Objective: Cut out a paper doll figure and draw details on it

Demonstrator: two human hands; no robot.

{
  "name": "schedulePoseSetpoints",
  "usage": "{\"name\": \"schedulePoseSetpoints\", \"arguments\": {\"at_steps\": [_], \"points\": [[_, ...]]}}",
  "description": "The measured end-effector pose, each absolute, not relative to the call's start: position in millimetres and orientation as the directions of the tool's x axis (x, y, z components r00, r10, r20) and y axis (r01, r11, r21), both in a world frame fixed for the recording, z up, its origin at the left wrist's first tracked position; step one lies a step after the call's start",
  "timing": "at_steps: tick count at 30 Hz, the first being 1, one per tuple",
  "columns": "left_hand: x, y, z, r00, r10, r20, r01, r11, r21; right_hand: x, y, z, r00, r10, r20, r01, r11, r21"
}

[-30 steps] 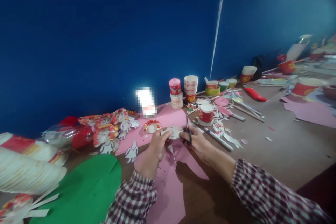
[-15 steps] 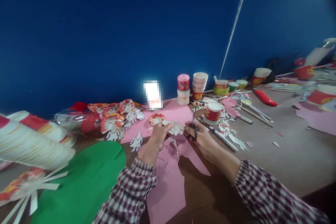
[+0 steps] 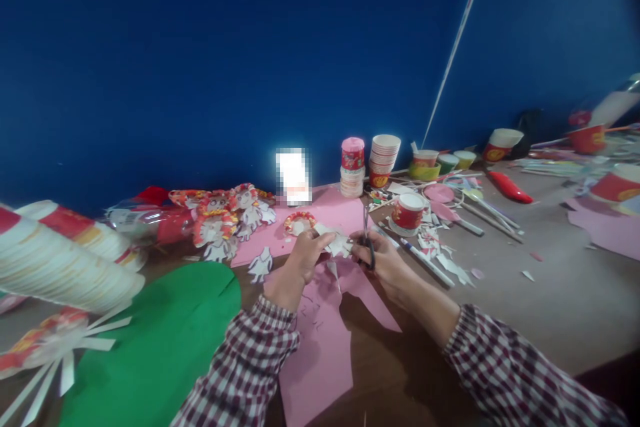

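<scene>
My left hand (image 3: 304, 259) pinches a small piece of white paper (image 3: 339, 244) between thumb and fingers. Black-handled scissors (image 3: 369, 250) are in my right hand (image 3: 384, 263), their blades pointing up and away from me; its fingertips are at the paper's right edge. Below both hands lies pink paper (image 3: 320, 353) with small dark marks on it. A cut-out white figure (image 3: 261, 264) rests left of my left wrist. Beyond the paper sits a ring with a red and yellow edge (image 3: 299, 223).
Stacked paper cups (image 3: 65, 267) lie at the left beside a green sheet (image 3: 165, 340). Two upright cup stacks (image 3: 353, 167) stand near the blue wall. Right of my hands are a red cup (image 3: 408, 212), a white marker (image 3: 427, 263), paper scraps and a red object (image 3: 510, 187).
The view has shifted slightly, with the table items a little higher and those at the right further right. Both hands keep their hold; the white paper has moved slightly right.
</scene>
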State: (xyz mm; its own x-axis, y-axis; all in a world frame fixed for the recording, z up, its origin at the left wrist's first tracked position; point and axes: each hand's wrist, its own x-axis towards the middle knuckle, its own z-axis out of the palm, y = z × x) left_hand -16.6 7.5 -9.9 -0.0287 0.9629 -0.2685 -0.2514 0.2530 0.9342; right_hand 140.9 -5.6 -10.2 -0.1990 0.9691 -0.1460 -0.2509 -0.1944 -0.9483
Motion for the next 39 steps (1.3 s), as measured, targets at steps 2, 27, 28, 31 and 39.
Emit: {"name": "schedulePoseSetpoints", "arguments": {"at_steps": [2, 27, 28, 31, 39], "points": [[-12, 7, -10, -0.015, 0.964, -0.265, -0.266, 0.252, 0.931, 141, -5, -12, -0.196, 0.970, -0.142, -0.264, -0.192, -0.945], [-23, 14, -8, -0.124, 0.966, -0.225, -0.430, 0.152, 0.890, 144, -3, -12, -0.411, 0.910, -0.054, 0.031, -0.046, -0.998], [-25, 15, -6, -0.135, 0.965, -0.225, -0.434, 0.147, 0.889, 145, -3, -12, -0.433, 0.901, -0.031, 0.052, -0.010, -0.999], [-34, 15, 3, -0.170, 0.958, -0.230, -0.445, 0.133, 0.886, 147, -3, -15, -0.481, 0.877, 0.010, 0.130, 0.083, -0.988], [-34, 16, 3, -0.231, 0.947, -0.221, -0.489, 0.084, 0.868, 144, -2, -26, -0.498, 0.867, -0.011, 0.248, 0.130, -0.960]]}}
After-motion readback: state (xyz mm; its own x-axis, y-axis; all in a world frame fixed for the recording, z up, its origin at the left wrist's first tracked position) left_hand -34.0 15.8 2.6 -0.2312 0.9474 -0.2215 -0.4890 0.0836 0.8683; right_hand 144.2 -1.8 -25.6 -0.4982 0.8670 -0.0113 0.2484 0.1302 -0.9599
